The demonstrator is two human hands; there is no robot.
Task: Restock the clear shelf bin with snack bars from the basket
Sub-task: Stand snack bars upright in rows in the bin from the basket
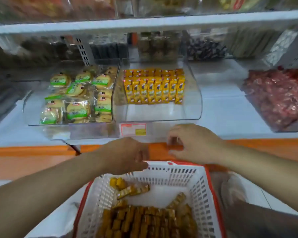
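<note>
Snack bars (155,88) lined the clear bin's (194,107) back; more lay in the basket (201,189), cut off below. Blur hid whether the left hand (127,155) or right hand (194,143) gripped anything. The price tag (133,129) was unreadable.

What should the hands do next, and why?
Probably dip the left hand into the basket and grab some bars. It hovers at the rim, looking empty, bars fill the basket, and the front of the bin is bare.
</note>
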